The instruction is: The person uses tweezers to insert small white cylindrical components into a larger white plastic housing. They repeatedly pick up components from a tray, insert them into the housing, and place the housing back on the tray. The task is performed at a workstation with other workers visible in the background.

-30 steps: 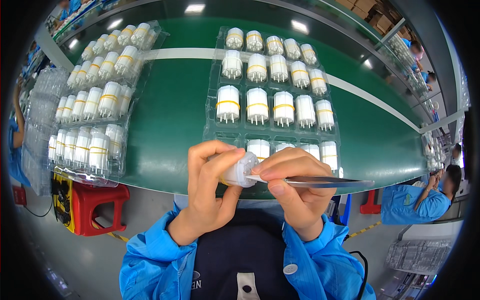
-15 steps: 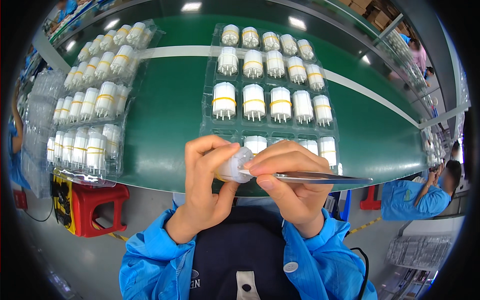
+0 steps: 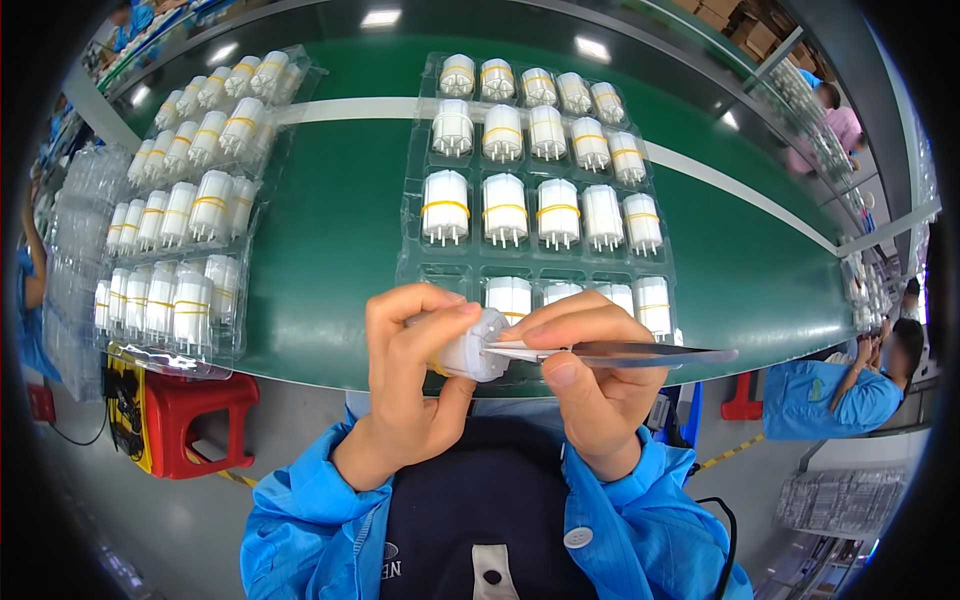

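Two hands met just above the near edge of the green table (image 3: pixel 340 260): the left hand (image 3: pixel 415 385) gripped a white cylindrical part (image 3: pixel 472 348), and the right hand (image 3: pixel 590 385) pinched tweezers (image 3: pixel 620 352) against its end. Most pockets of the clear tray (image 3: pixel 415 215) beyond already held banded white parts, while the near row's left pocket looked unfilled.

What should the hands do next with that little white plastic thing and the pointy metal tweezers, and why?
Probably nudge the metal tweezers a touch further into the small white plastic cylinder. The right hand already has their tips at its end, and the left hand grips it steady just above the green table.
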